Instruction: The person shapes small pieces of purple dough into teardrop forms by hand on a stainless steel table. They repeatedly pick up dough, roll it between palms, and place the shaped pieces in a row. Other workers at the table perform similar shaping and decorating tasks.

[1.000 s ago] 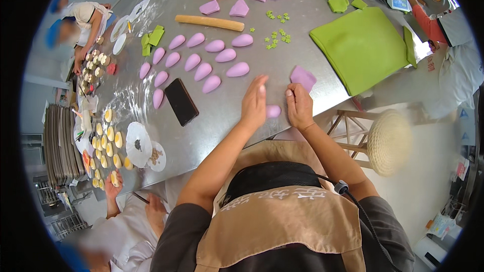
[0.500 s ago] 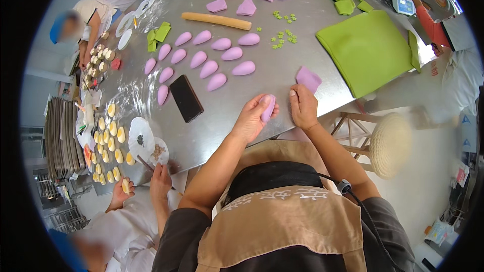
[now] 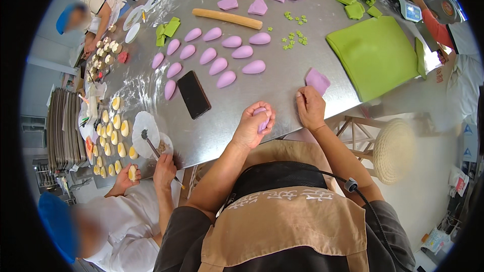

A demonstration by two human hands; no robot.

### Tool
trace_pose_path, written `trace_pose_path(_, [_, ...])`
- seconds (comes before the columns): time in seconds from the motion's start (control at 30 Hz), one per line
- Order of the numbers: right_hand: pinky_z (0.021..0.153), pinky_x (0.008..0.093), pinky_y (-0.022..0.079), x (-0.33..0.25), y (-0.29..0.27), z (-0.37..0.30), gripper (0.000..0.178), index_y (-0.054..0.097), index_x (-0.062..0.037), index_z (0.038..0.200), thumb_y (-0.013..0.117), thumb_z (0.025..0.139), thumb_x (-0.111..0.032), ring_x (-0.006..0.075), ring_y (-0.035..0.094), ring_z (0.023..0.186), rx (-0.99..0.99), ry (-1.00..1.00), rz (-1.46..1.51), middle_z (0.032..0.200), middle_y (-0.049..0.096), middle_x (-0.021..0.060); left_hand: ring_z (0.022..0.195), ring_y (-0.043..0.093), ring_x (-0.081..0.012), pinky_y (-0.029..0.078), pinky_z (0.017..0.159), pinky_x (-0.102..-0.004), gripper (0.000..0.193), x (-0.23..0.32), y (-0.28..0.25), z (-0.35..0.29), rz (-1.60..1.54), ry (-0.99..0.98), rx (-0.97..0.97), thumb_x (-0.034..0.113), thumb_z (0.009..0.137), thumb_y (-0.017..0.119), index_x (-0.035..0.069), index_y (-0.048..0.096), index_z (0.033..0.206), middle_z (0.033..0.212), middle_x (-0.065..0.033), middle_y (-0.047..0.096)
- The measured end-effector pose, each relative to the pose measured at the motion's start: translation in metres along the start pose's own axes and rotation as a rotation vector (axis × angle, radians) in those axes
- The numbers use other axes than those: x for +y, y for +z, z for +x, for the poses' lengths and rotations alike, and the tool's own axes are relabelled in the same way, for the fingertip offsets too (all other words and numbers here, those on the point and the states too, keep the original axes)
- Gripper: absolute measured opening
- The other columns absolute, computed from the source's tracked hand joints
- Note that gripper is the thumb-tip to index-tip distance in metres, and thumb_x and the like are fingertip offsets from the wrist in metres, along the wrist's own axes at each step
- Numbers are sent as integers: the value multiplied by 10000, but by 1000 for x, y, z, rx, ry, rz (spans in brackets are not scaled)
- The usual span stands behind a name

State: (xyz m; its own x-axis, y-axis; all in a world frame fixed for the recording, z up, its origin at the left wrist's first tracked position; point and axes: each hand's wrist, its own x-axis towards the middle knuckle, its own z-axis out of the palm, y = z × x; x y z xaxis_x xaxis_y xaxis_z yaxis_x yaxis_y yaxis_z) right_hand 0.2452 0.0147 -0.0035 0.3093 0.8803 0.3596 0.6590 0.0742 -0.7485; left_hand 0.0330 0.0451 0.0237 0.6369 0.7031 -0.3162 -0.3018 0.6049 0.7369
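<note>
My left hand (image 3: 252, 127) is wrapped round a lilac dough piece (image 3: 262, 120), most of it covered by the fingers, above the table's near edge. Beside it, my right hand (image 3: 310, 108) is a closed fist at the table; whether anything is inside it is hidden. A flat lilac dough scrap (image 3: 317, 81) lies just beyond the right knuckles. Farther off, several smooth lilac teardrop-shaped dough pieces (image 3: 226, 79) are spread in loose rows. A dark phone (image 3: 193, 94) lies at their near left.
A wooden rolling pin (image 3: 227, 18) lies behind the teardrops. On the right are a large green dough sheet (image 3: 375, 58), tiny green stars (image 3: 295, 39) and a stool (image 3: 395, 150). At left, a co-worker's hand (image 3: 165, 170) holds a brush near yellow-and-white pieces (image 3: 109, 129).
My left fingers have curled farther round the lilac dough piece, covering more of it. My right fist stays by the scrap. The co-worker's brush has moved onto the white round with dark powder.
</note>
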Motion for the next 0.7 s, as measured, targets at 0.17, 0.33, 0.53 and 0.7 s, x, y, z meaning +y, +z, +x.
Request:
trace_pose_path(0.17, [673,425,483,-2,-2,0,59,589,-55,897,610,901,-110,332,615,777,-32,21,-19,841,609,118,979,608,-271,517,761,-375,388,0,5,9,1595,705,144,201,810,763,33,610,1124,1119,-162,624])
trace_pose_path(0.33, [669,425,480,-3,-3,0,58,590,-53,897,606,900,-108,331,612,769,-35,-1,-32,837,610,117,1264,498,-374,398,1069,-428,531,-1,5,11,1564,684,221,256,896,654,37,529,1363,1368,-227,509])
trace_pose_path(0.53, [735,422,480,0,0,-2,111,593,-32,968,578,936,-137,344,613,850,-13,22,112,889,604,144,1356,431,-403,320,1150,-440,443,-17,-22,-19,1099,663,490,217,1048,396,-26,472,1410,1446,-252,458])
trace_pose_path(0.7, [1039,390,415,-19,31,-17,413,514,4,1315,472,1018,-281,338,528,1258,-211,-17,474,1291,544,228,1414,356,-417,267,1170,-494,528,-20,-5,-24,1539,620,347,225,992,492,-47,415,1437,1487,-261,408])
